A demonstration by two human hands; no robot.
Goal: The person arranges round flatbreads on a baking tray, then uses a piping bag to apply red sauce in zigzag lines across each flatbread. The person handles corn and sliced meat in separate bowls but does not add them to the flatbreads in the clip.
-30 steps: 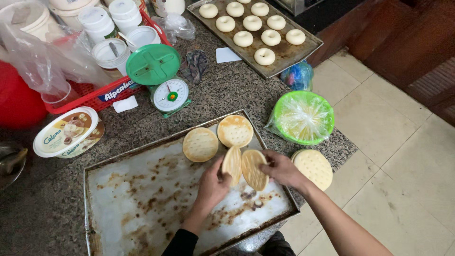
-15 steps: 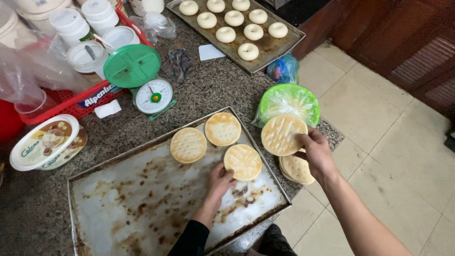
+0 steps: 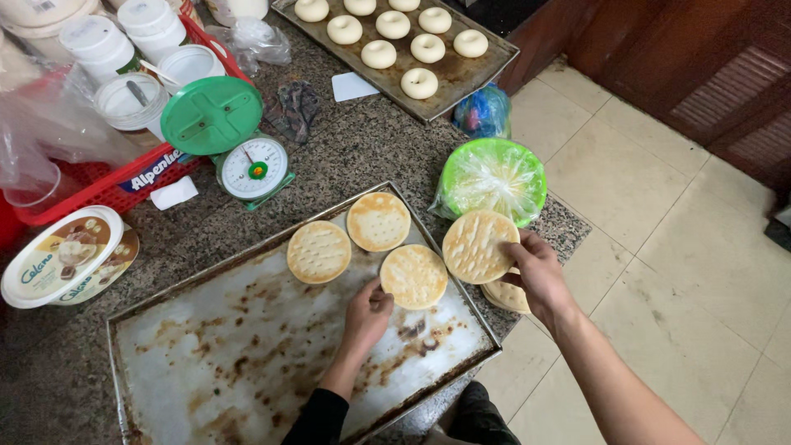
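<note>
Right hand [image 3: 537, 276] grips a round flat cracker [image 3: 479, 245] over the baking tray [image 3: 247, 363] edge, face tilted up toward camera; round, no long axis. Left hand [image 3: 367, 313], fingers loosely curled, touches the flat cracker on the tray [image 3: 414, 276].

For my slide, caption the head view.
Left hand touches a flatbread on the baking tray; right hand holds another.

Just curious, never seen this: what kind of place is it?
Probably a small baking kitchen: a stained tray with three flat rounds, a second tray of dough rings, and a green scale on a granite counter.
</note>
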